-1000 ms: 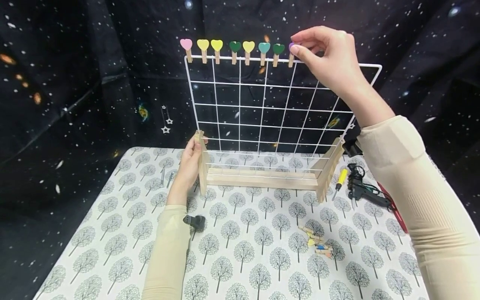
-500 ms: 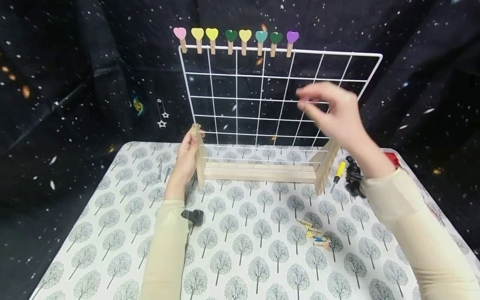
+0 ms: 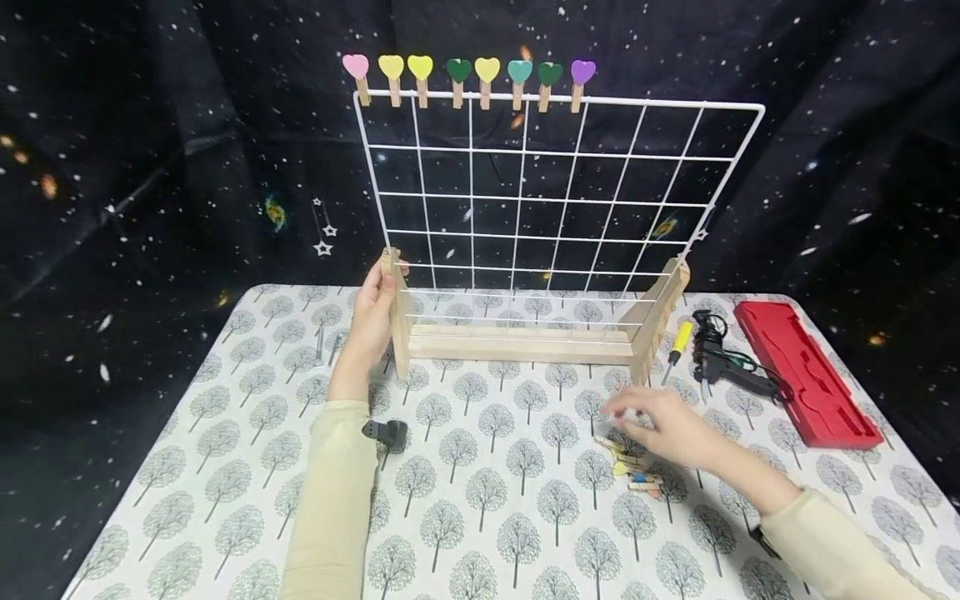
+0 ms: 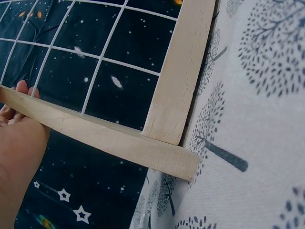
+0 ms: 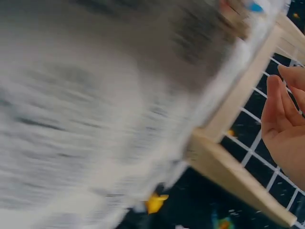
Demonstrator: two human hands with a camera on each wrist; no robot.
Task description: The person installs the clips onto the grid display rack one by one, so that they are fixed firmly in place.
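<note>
My left hand grips the left upright of a wooden stand, its fingertips showing behind the wood in the left wrist view. A white wire grid stands in that frame. Heart-topped clothespins sit in a row along the top wire, from a pink clothespin at the left end to a purple clothespin past the middle. Low over the table, my right hand has its fingers loosely bent, with nothing between them. Just beneath its fingertips lies a small pile of loose clothespins, partly overlapped by the hand.
To the right of the stand are a yellow-handled screwdriver, a black glue gun with its cord, and a red tray. Small metal pieces lie left of the stand. Behind the tree-print tablecloth hangs a dark starry backdrop.
My right hand has let go of the purple clothespin on the top wire and come down to the loose pile. The left hand keeps its grip on the upright.
</note>
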